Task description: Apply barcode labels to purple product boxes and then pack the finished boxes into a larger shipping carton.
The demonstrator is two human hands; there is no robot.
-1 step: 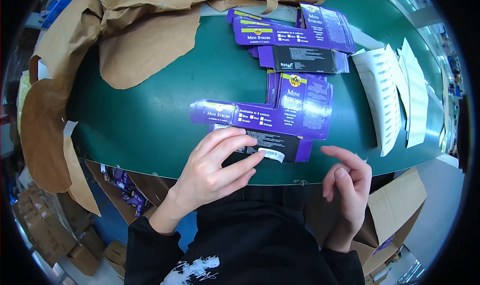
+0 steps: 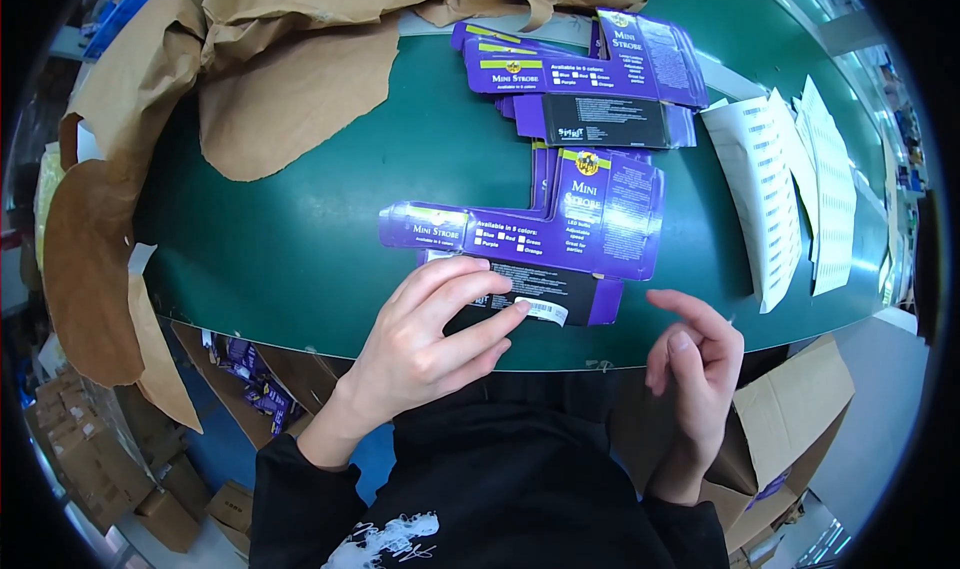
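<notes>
A flat purple and black folding carton (image 2: 560, 244) lies unfolded on the green table in front of me. My left hand (image 2: 425, 344) rests over its black lower panel with the fingers spread, one fingertip touching a white barcode sticker (image 2: 540, 310). The left thumb is hidden. Right of the carton, my right hand (image 2: 700, 364) hovers near the table edge, apart from the carton. Its index finger stretches toward the carton and the others curl loosely, with nothing visible in them. Another carton shows partly beneath the near one.
A stack of similar cartons (image 2: 600, 74) sits farther back. White label sheets (image 2: 760, 199) stand at the right. Crumpled brown paper (image 2: 290, 99) covers the far left. Below the table edge are an open cardboard box (image 2: 790, 419) at right and another holding purple packages (image 2: 265, 394) at left.
</notes>
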